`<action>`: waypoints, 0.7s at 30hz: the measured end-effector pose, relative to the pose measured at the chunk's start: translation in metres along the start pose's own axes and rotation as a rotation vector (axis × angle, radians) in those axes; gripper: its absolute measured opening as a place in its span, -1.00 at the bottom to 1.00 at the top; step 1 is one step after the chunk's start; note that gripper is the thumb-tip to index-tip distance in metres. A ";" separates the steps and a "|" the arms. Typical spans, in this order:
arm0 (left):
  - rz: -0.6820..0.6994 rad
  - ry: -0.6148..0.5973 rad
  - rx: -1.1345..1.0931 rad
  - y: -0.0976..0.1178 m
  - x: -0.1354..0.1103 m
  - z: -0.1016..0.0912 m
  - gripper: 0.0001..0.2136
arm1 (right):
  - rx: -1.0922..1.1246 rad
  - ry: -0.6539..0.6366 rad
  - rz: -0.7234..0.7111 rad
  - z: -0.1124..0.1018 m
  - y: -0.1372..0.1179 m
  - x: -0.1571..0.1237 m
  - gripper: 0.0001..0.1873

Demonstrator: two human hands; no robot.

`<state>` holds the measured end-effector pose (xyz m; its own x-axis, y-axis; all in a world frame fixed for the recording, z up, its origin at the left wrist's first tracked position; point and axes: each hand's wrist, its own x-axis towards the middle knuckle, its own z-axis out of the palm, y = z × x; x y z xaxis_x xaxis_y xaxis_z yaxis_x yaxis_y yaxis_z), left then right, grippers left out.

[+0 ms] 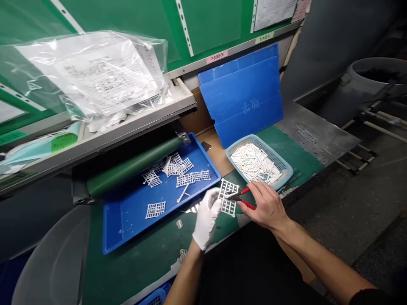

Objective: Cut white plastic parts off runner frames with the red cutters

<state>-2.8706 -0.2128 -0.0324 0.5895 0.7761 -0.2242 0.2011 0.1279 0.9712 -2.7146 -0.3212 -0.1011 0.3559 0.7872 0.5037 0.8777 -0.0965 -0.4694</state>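
Note:
My left hand (206, 218), in a white glove, pinches a white plastic lattice frame (228, 197) above the green bench mat. My right hand (265, 205) is bare and grips red-handled side cutters (243, 199), whose steel jaws are at the lattice's edge. Several similar lattice frames (178, 166) lie in a blue plastic tray (127, 224) to the left of my hands. Just beyond my right hand, a pale blue mesh basket (244, 141) holds a heap of small white plastic pieces (254, 163).
A green roller (133, 169) lies along the tray's far side under a metal shelf (104, 137). On the shelf sits a clear plastic bag with papers (104, 74). A blue corrugated board (241, 95) leans behind the basket. A grey bin (372, 78) stands beyond the bench's right end.

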 end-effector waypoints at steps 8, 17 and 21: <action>-0.213 -0.073 -0.435 -0.001 0.037 0.066 -0.55 | -0.066 0.076 -0.044 -0.008 0.043 -0.006 -0.41; -0.775 -0.468 -0.457 0.012 0.074 0.080 -0.66 | -0.072 -0.447 -0.514 -0.044 0.129 0.059 -0.21; -0.702 -0.364 -0.447 0.006 0.089 0.089 -0.75 | -0.036 -0.434 -0.316 -0.031 0.137 0.047 -0.31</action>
<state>-2.7475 -0.1975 -0.0538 0.6721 0.1955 -0.7142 0.3299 0.7844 0.5252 -2.5680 -0.3156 -0.1192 -0.0860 0.9600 0.2665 0.9338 0.1709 -0.3144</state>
